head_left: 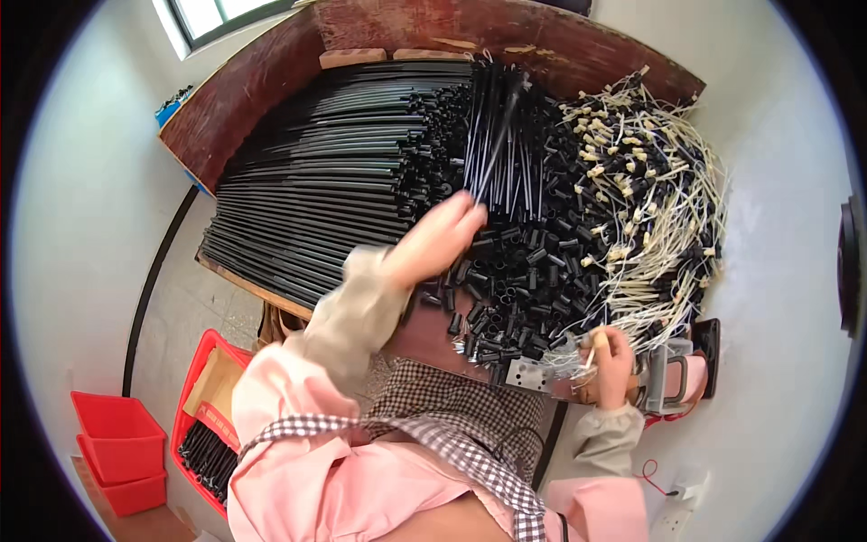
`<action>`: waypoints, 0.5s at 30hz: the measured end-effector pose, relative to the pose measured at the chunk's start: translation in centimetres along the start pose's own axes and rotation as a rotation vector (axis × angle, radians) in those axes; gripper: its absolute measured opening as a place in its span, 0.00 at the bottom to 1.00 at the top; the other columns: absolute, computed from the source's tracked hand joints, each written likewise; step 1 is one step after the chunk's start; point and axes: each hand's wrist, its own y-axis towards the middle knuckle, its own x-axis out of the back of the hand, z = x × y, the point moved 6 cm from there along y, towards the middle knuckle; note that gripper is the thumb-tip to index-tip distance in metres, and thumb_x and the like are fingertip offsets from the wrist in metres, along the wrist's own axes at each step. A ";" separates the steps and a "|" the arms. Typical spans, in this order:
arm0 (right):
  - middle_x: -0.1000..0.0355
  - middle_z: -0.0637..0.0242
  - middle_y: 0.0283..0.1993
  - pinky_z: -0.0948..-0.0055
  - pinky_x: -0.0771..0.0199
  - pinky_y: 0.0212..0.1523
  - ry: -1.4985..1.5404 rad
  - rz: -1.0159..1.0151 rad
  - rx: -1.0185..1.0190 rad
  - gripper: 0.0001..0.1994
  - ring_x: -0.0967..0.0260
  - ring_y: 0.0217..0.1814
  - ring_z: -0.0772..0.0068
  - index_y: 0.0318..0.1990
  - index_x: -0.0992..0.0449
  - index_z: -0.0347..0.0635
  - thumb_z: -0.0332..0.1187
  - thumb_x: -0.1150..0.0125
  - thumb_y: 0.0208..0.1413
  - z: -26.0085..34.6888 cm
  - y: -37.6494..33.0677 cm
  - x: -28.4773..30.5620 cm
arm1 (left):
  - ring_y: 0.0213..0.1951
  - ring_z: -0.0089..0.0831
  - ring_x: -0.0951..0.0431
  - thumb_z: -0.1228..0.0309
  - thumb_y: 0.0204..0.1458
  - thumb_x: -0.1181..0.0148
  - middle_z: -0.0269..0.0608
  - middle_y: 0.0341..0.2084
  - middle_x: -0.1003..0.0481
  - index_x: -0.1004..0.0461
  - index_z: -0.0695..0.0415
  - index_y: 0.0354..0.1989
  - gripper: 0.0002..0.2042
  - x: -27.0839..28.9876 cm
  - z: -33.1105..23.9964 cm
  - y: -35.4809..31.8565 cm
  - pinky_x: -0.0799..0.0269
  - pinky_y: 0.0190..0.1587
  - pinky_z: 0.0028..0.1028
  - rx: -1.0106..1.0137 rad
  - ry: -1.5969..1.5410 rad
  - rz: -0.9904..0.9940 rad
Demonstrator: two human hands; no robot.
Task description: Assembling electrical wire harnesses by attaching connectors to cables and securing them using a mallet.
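Note:
My left hand (pixel 440 237) is closed on the lower end of a thin dark rod (pixel 502 135), which slants up and away and is smeared by motion. Beneath it lie a bundle of similar thin rods (pixel 526 176) and a heap of short black plastic sleeves (pixel 533 271). Close to the table's right front corner, my right hand (pixel 614 366) pinches a cream-coloured connector (pixel 600 341) with pale wire near it. Just left of that hand are a clump of clear small pieces (pixel 566 359) and a metal plate with holes (pixel 526 373).
Long black tubes (pixel 307 190) cover the table's left side. A tangle of cream wires with connectors (pixel 650 199) fills the right. Wooden boards (pixel 397 25) wall the back. A clamp-like device (pixel 677 375) stands at the right corner. Red bins (pixel 117 438) sit at the lower left.

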 end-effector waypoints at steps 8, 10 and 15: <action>0.37 0.72 0.22 0.83 0.40 0.16 0.421 -0.051 -0.063 0.09 0.41 0.18 0.84 0.48 0.34 0.41 0.29 0.53 0.61 5.8 -6.1 -3.6 | 0.32 0.54 0.24 0.67 0.54 0.51 0.58 0.27 0.26 0.32 0.65 0.36 0.11 -0.9 12.3 10.6 0.29 0.35 0.46 0.423 0.648 -0.135; 0.37 0.72 0.23 0.83 0.41 0.16 0.455 -0.076 -0.040 0.10 0.41 0.17 0.84 0.49 0.35 0.40 0.30 0.54 0.61 5.8 -6.1 -3.8 | 0.32 0.53 0.24 0.67 0.54 0.51 0.57 0.28 0.26 0.32 0.65 0.37 0.12 -0.5 8.2 9.2 0.28 0.34 0.44 0.346 0.632 -0.253; 0.34 0.70 0.28 0.79 0.39 0.18 0.115 0.174 0.173 0.15 0.40 0.18 0.81 0.51 0.34 0.38 0.37 0.55 0.62 6.9 -6.2 -7.3 | 0.28 0.32 0.23 0.70 0.58 0.55 0.43 0.26 0.27 0.31 0.63 0.41 0.10 -6.5 -6.0 -1.7 0.27 0.31 0.29 0.080 -0.619 0.206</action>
